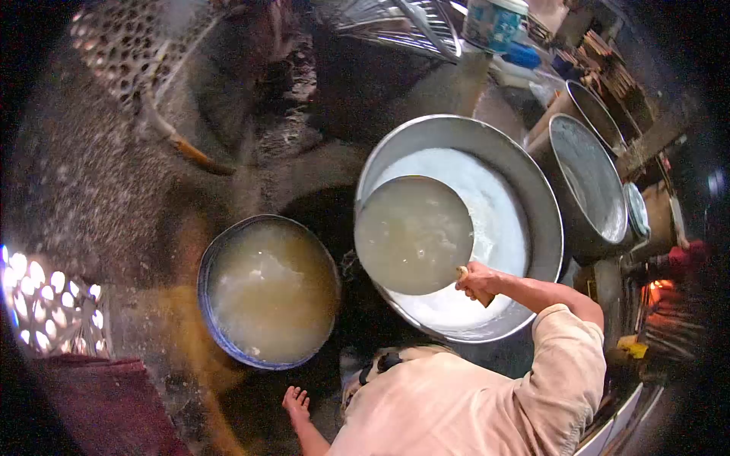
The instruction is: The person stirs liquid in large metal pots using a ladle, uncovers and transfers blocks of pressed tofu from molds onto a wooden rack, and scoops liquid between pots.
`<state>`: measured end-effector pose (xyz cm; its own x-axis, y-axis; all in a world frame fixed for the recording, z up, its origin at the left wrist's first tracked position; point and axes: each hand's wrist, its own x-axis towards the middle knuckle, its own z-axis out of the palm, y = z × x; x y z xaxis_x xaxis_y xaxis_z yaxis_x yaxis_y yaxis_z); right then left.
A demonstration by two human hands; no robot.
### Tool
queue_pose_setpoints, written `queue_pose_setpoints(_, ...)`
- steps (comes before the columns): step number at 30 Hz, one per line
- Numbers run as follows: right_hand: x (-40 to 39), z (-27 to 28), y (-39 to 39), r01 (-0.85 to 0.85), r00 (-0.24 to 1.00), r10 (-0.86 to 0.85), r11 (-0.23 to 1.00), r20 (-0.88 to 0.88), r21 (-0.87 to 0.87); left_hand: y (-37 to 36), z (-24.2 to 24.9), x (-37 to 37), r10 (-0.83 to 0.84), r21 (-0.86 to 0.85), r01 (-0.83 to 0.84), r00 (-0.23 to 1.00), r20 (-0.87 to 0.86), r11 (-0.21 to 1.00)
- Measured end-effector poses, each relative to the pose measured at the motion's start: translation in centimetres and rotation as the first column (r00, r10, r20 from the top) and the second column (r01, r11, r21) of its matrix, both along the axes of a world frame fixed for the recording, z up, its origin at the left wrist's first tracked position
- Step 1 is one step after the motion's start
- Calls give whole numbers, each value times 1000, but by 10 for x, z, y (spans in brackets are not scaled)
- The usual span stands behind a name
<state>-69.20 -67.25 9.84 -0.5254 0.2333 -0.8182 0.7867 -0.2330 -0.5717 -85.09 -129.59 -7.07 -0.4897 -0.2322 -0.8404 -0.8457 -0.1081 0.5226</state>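
Observation:
My right hand [477,281] is wrapped round the short wooden handle of a wide round scoop [414,232]. Cloudy, pale yellowish liquid fills the scoop, which overlaps the left side of a big metal pot [544,205]. White liquid [498,220] with a foamy-looking surface shows inside that pot. To the left stands a blue-rimmed tub [217,349] holding similar cloudy liquid [270,289]. My left hand [296,399] hangs below this tub, apart from it, fingers spread and nothing in them.
Tall metal drums [585,178] stand beyond the pot on the right, with a small fire [660,285] near them. A long-handled perforated skimmer [144,57] is at upper left. A white-and-blue bucket [493,26] stands at the back. Dark red cloth [106,403] lies at lower left.

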Motion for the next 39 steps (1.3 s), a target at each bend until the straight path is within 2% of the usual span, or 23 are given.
queue_pose_setpoints(3, 60, -49, 36, 149, 987, -148, 989, 69, 0, 31, 12, 20, -91, -35, 93, 995, 38, 995)
queue_pose_setpoints(4, 82, -74, 44, 166, 986, -166, 986, -14, 28, 42, 15, 23, -107, -54, 110, 993, 53, 992)
queue_pose_setpoints(7, 116, -101, 51, 365, 931, -364, 929, 28, -66, 61, 35, 29, -143, -125, 155, 985, 97, 980)
queue_pose_setpoints(8, 126, -116, 49, 391, 920, -390, 919, 24, -43, 67, 42, 28, -154, -149, 170, 982, 113, 974)
queue_pose_setpoints(9, 134, -130, 47, 416, 909, -416, 909, 17, -17, 72, 49, 26, -165, -159, 181, 980, 107, 971)
queue_pose_setpoints(10, 143, -151, 44, 512, 858, -513, 851, 25, -116, 71, 54, 21, -178, -167, 193, 979, 100, 967)
queue_pose_setpoints(11, 150, -173, 42, 517, 855, -517, 849, 31, -106, 72, 57, 18, -190, -177, 204, 977, 93, 963)
queue_pose_setpoints(13, 156, -198, 32, 618, 781, -622, 762, 44, -193, 94, 73, 8, -181, -265, 177, 983, 13, 948)
queue_pose_setpoints(16, 150, -248, 0, 670, 742, -668, 735, 58, -109, 128, 92, -14, -282, -369, 236, 956, -77, 899)
queue_pose_setpoints(18, 129, -262, -25, 789, 583, -794, 502, 172, -354, 139, 96, -30, -394, -391, 320, 911, -122, 863)
queue_pose_setpoints(20, 99, -260, -48, 796, 554, -803, 435, 219, -420, 161, 104, -40, -443, -409, 355, 886, -141, 840)
queue_pose_setpoints(21, 86, -276, -60, 766, 568, -780, 382, 265, -518, 172, 107, -45, -465, -415, 371, 872, -153, 831)
queue_pose_setpoints(22, 68, -250, -66, 719, 591, -766, 360, 252, -594, 176, 107, -48, -470, -394, 380, 868, -160, 837)
queue_pose_setpoints(24, 37, -241, -81, 575, 555, -778, 102, 295, -812, 180, 107, -48, -473, -345, 396, 863, -176, 851)
queue_pose_setpoints(25, 18, -225, -86, 508, 543, -786, 27, 296, -861, 178, 107, -45, -461, -315, 396, 871, -167, 863)
queue_pose_setpoints(27, -6, -192, -88, 312, 655, -670, -181, 349, -933, 174, 106, -36, -436, -248, 394, 888, -147, 885)
queue_pose_setpoints(30, -37, -127, -94, 91, 836, -528, -132, 148, -987, 120, 76, -19, -418, -193, 399, 906, -70, 896)
queue_pose_setpoints(32, -71, -72, -99, 21, 913, -399, 258, -86, -966, 90, 66, -8, -397, -177, 387, 918, -19, 905)
queue_pose_setpoints(34, -118, -29, -111, -81, 933, -226, 626, -281, -775, 61, 54, -5, -301, -138, 299, 954, 6, 944)
queue_pose_setpoints(35, -143, -14, -115, -154, 929, -107, 759, -355, -632, 46, 50, -2, -236, -127, 237, 972, 19, 963)
queue_pose_setpoints(36, -170, -10, -125, -110, 938, -62, 880, -340, -462, 33, 48, 1, -208, -106, 203, 977, -41, 973)
queue_pose_setpoints(37, -198, -9, -139, -77, 944, -16, 961, -328, -267, 20, 48, 3, -176, -87, 168, 979, -102, 982)
queue_pose_setpoints(39, -248, -54, -148, 29, 928, -47, 998, -370, -53, -14, 37, 3, -45, -9, 44, 993, -111, 999)
